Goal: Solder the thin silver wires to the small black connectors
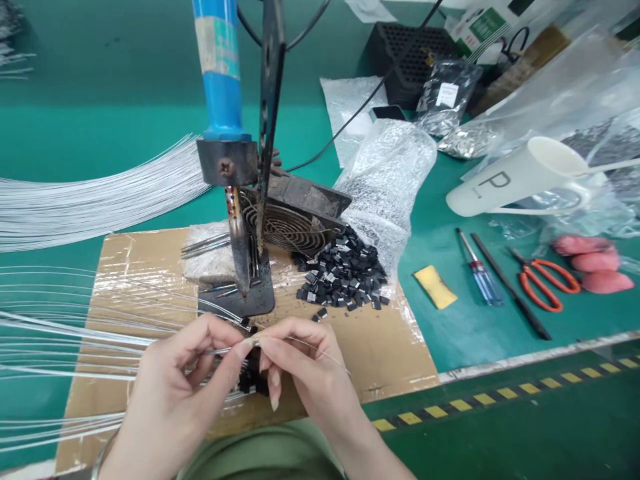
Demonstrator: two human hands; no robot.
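My left hand point(193, 383) is closed in a pinch on the end of a white wire point(217, 351). Fingertip to fingertip with it, my right hand point(305, 360) is also pinched shut, and a thin silvery strand point(320, 350) trails from it; the exact point of contact is hidden. Just above both hands, the tip of a blue-handled soldering iron point(239, 247) points down, clamped to a dark metal bracket point(270, 87). Under my fingers lie wires with small black connectors point(253, 380), partly covered. More white wires point(115, 337) run off to the left.
A pile of small black connectors point(345, 267) lies beside a dirty fan point(290, 227) on the cardboard point(400, 353). To the right are a yellow sponge point(435, 287), a screwdriver point(483, 277), orange-handled pliers point(547, 283) and a tilted white mug point(515, 177). A wire bundle point(100, 197) lies at left.
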